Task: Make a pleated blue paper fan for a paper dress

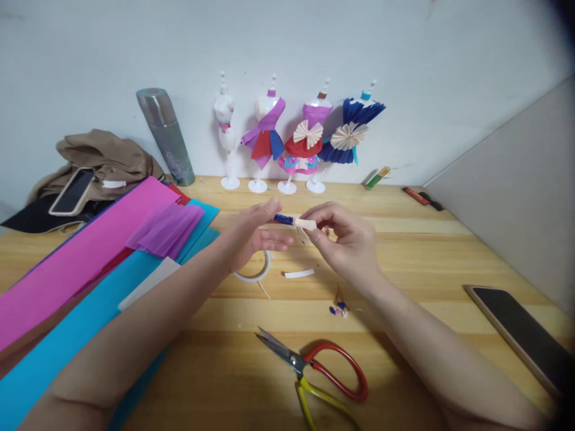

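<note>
A short folded paper strip (306,224), cream on the right and navy on the left, is held up above the middle of the table. My right hand (348,239) pinches its cream end between thumb and fingertips. At the navy end, my left hand (256,233) grips the strip near its upper fingertip, while its lower fingers stretch out beneath. The exact contact there is partly hidden. Below the hands, a roll of white tape (268,266) lies partly behind my left hand. A loose white strip (299,273) is beside it.
Scissors (294,361) with red and yellow handles lie open in front. Coloured paper sheets (108,239) cover the left. Several small mannequins (265,134) in paper outfits line the wall. A flask (166,137), a cap (36,212), phones (516,329), a glue stick (376,178) and paper scraps (339,309) lie around.
</note>
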Demonstrator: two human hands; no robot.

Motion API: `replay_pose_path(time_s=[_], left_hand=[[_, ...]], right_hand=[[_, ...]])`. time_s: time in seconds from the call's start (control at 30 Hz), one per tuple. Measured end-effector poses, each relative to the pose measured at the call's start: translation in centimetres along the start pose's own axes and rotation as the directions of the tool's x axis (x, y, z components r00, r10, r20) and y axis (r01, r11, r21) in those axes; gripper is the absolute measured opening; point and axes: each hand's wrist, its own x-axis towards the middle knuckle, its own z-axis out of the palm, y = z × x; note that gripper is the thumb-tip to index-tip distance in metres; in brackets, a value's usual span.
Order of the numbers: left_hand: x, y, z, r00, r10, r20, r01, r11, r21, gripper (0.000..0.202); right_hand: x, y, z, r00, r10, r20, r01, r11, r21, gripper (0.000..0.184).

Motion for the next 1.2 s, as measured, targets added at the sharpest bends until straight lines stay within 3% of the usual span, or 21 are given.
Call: replay_pose_path(time_s=[0.13,0.23,0.37,0.5,0.77,1.2], left_hand=[[-0.1,-0.3,0.3,0.986,0.159,0.039,-0.163,0.981,0.101,0.057],[-0.1,-0.4,0.4,0.967,0.245,0.069,-0.253,0.955,0.154,0.05],[0.0,-0.4,0.3,0.96,0.269,0.079,-0.279,0.947,0.162,0.047],[0.1,-0.5,0.3,0.945,0.321,0.063,-0.327,0.922,0.207,0.048],[0.2,-0.8,0.1,0.894,0.448,-0.003,-0.414,0.827,0.38,0.041],[0.5,-0.9,0.2,0.883,0.468,-0.038,-0.42,0.824,0.379,0.019]], right_hand=[[0.1,0.0,0.0,0.994,-0.105,0.016,0.105,0.994,-0.027,0.017],[0.1,0.4,0.0,0.988,-0.152,-0.02,0.152,0.988,-0.011,0.025],[0.1,0.5,-0.1,0.997,-0.061,-0.045,0.065,0.994,0.086,0.032],[0.2,0.3,-0.2,1.0,0.018,-0.006,-0.017,0.979,0.205,0.024],[0.2,0.6,-0.2,0.992,0.063,0.106,-0.075,0.99,0.12,0.038],[0.0,1.7,0.1,0.993,0.122,-0.01,-0.12,0.987,0.106,0.007]])
